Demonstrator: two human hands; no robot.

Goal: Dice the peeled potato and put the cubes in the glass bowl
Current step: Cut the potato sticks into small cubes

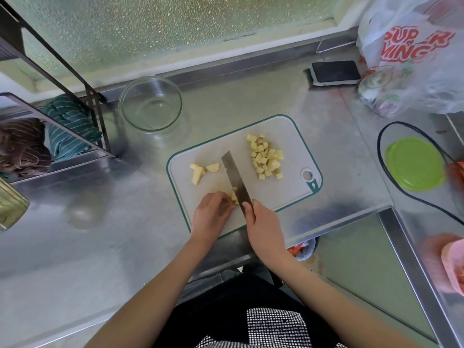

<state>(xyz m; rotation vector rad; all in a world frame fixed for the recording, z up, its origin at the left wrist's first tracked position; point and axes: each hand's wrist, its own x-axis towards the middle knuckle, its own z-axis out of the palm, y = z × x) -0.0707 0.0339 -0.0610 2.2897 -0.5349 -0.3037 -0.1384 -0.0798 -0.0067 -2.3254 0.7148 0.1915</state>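
From the head view, a steel counter (pixel 105 222) runs under a frosted window (pixel 150 26). On it lies a grey board (pixel 281 136) with a teal rim, angled, with a hanging hole at its right end.

The right hand (pixel 263 227) is wrapped round the handle of a knife (pixel 236 177); the blade points away from the person, across the middle of the board. The left hand (pixel 212 214) has its fingers curled, pinching a small strip of potato (pixel 234 197) against the board, right at the blade's left face.

A heap of cubes (pixel 267 156) sits on the board to the right of the blade. Two or three uncut wedges (pixel 200 172) lie to its left, apart from the knife.

The bowl (pixel 150 104) stands off the board at its far left, on the counter; it holds almost nothing, perhaps one tiny scrap.

Left of the bowl a dark rack (pixel 95 101) stands, with a green striped cloth (pixel 70 126) and a brown one (pixel 22 146) under it. A phone (pixel 335 71) lies face up at the far right, near the wall. Beside it slumps a plastic bag (pixel 414 56) with red lettering that reads "SUPER" over a partly hidden "MING". A green lid (pixel 414 167) lies on the right, ringed by a black cable (pixel 391 192). Something pink (pixel 452 264) blurs at the right edge.
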